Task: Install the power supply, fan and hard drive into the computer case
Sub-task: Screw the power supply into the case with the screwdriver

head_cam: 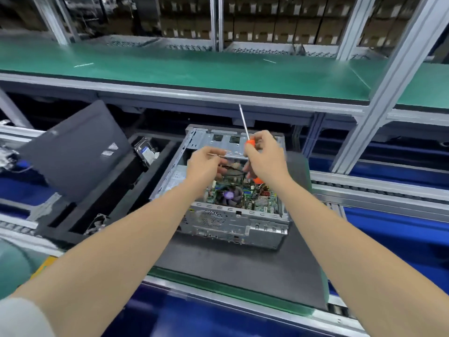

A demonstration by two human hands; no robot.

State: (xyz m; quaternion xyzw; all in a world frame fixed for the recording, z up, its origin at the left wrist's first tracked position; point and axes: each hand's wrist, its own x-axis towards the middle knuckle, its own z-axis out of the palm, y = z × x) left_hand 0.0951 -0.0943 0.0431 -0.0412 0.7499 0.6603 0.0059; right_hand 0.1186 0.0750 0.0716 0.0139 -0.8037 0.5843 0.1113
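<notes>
Computer case [233, 224] lies under right grip [264, 159] clenching screwdriver [250, 143], left grip [206, 164] pinching small item [215, 155].

Screwdriver [250, 143]: orange handle, silver shaft. Thin piece [215, 154]: pale. Computer case [243, 229]: bare silver-grey steel, with a perforated dot grid on the rear vent. Motherboard [263, 200]: green. CPU cooler fan [229, 195]: dark with a purple hub. Side panel [73, 154]: matte charcoal with a patch of white stripes. Foam tray [116, 195]: black. Hard drive [145, 152]: silver with a blue-and-white label. Mat under case [243, 268]: dark grey. Shelf mat [194, 66]: green with a black edge. Conveyor [401, 239]: deep blue. Frame profiles [388, 81]: silver aluminium. Boxes [255, 25]: brown cardboard.
</notes>
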